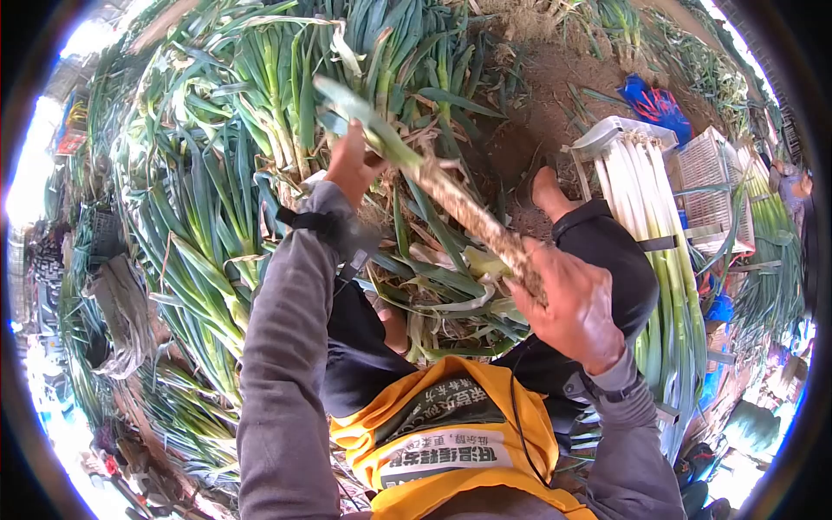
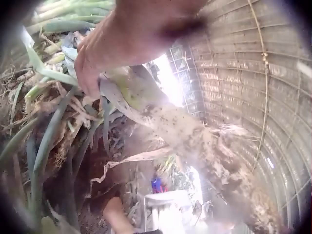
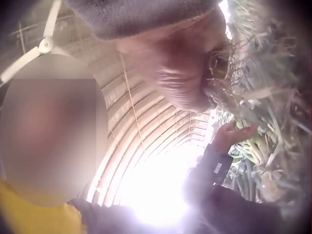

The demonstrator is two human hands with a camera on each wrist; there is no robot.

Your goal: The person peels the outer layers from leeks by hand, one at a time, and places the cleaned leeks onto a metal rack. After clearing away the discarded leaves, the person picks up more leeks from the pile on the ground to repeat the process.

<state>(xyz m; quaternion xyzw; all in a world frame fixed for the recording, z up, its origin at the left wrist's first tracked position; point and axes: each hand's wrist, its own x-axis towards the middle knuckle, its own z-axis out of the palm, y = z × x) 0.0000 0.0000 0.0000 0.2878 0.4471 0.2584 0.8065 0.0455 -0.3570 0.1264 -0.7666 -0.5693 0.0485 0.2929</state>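
On the far and left sides of the ground, a great heap of unpeeled leeks (image 1: 217, 173) lies with its green leaves fanned around the seated person. An arched, ribbed roof (image 2: 243, 73) curves overhead in the left wrist view. On the right, a long stack of cleaned leeks (image 1: 659, 251) lies with white shanks at the far end and green tops running near. Just beyond it on the right stand pale plastic crates (image 1: 715, 169). A yellow apron (image 1: 451, 451) with printed characters covers the person's lap at the near edge. Bare brown soil (image 1: 555, 78) shows at the far right, between the heap and the crates.

Above the lap, a single soiled leek (image 1: 451, 195) is held off the ground. It slants from far left to near right, with its green top far and its dirt-caked lower end near. The left hand (image 1: 351, 165) grips the stalk where green turns pale, fingers curled round it. In the left wrist view the fingers (image 2: 90, 68) wrap the pale shank (image 2: 180, 126). The right hand (image 1: 576, 308) is closed round the muddy root end, and in the right wrist view it (image 3: 180, 73) is clenched against dry, stringy husk. A blue glove (image 1: 654, 104) lies on the soil, far right, just beyond the crates.
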